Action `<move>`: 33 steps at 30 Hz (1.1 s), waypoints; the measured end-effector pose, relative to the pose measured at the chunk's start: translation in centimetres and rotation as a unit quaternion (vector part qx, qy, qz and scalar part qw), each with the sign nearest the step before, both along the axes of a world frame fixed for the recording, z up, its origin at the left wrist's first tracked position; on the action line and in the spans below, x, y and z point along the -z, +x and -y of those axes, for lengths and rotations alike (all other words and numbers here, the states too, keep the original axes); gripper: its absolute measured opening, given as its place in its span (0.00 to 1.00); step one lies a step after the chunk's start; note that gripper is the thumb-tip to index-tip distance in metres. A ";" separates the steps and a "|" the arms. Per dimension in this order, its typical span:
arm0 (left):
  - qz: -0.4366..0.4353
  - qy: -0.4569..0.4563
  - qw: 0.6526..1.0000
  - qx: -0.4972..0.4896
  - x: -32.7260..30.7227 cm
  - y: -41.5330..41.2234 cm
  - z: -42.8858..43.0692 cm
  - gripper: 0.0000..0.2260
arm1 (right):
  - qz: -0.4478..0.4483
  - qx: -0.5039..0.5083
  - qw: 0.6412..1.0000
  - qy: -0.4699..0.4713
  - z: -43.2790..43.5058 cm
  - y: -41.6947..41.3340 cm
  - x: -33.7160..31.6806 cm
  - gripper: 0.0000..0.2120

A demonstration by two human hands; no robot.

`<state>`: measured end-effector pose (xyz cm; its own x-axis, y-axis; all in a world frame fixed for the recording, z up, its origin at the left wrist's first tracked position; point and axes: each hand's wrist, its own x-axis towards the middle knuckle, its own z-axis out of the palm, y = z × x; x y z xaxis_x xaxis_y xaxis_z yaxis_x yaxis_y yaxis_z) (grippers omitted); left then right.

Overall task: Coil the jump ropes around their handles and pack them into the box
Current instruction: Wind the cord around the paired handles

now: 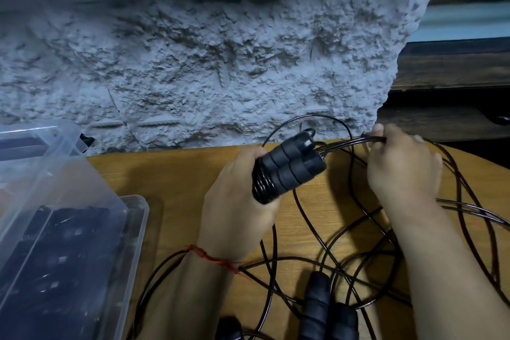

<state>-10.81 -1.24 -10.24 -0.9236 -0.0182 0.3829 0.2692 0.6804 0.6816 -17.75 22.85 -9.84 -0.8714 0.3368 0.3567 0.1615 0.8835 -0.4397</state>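
The left hand (234, 201) is gripping two black handles (289, 171), partly wrapped in rope (262, 188), above the surface (171, 174). The right hand (403, 168) is pinching that rope's strands. Two loose handles (316, 303) are lying nearer, and one clear box (132, 229) is sitting at the left.

Left hand (234, 207) gripped two black foam handles (289, 168) held side by side, with several cord turns (262, 186) wound round their near end. Right hand (403, 171) pinched a bundle of cord strands (345, 143) running from the handle tips. Loose cord (331, 265) lay tangled over the wooden counter (171, 174). Spare handles (317, 301) lay at the near edge. Clear plastic box (135, 243) stood at left, lid (41, 152) raised, with dark packed ropes (55, 251) inside.
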 end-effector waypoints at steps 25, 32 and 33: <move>0.052 0.142 0.985 -0.081 -0.9 0.1 -0.7 0.17 | -0.014 -0.133 0.988 0.076 1.2 6.7 -9.7 0.10; 0.080 0.264 0.959 -0.065 -1.3 -0.3 0.5 0.12 | 0.108 -0.189 0.968 0.127 3.9 7.6 -7.1 0.11; 0.084 0.270 0.958 -0.058 -1.2 -0.2 0.5 0.12 | 0.115 -0.200 0.963 0.137 4.6 7.6 -6.9 0.12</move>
<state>-11.03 -1.78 -9.00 -0.9510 -0.2779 0.1356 0.0693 0.2359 0.9693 -10.17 18.26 -2.98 -0.9785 -0.1224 0.1661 -0.1514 0.9729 -0.1750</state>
